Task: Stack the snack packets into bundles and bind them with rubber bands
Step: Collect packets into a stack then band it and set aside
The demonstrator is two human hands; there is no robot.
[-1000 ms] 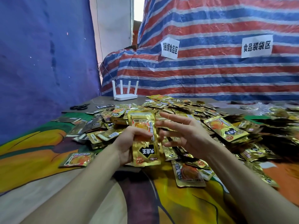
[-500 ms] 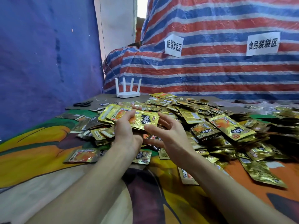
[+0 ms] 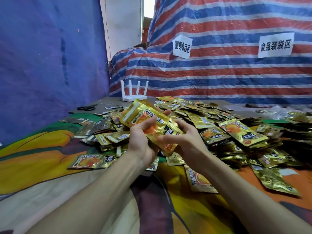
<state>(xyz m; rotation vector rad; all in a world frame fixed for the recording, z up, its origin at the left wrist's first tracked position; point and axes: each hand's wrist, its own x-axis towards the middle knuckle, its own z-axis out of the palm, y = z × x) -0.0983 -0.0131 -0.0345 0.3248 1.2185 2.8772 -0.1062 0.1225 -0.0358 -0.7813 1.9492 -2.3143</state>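
The stack of gold snack packets [image 3: 149,119] is held up, tilted, dead centre: it's gripped by the left hand [image 3: 140,144], thumb across the front and fingers curled behind, and its lower end is pinched by the right hand [image 3: 187,141]. The loose pile [image 3: 236,132] is spread over the desk [image 3: 47,183] toward 3 o'clock, with a white router [image 3: 134,92] seen at 12 o'clock.

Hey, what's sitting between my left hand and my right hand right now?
A tilted stack of gold snack packets; the left hand and the right hand both grip it. The head view shows this.
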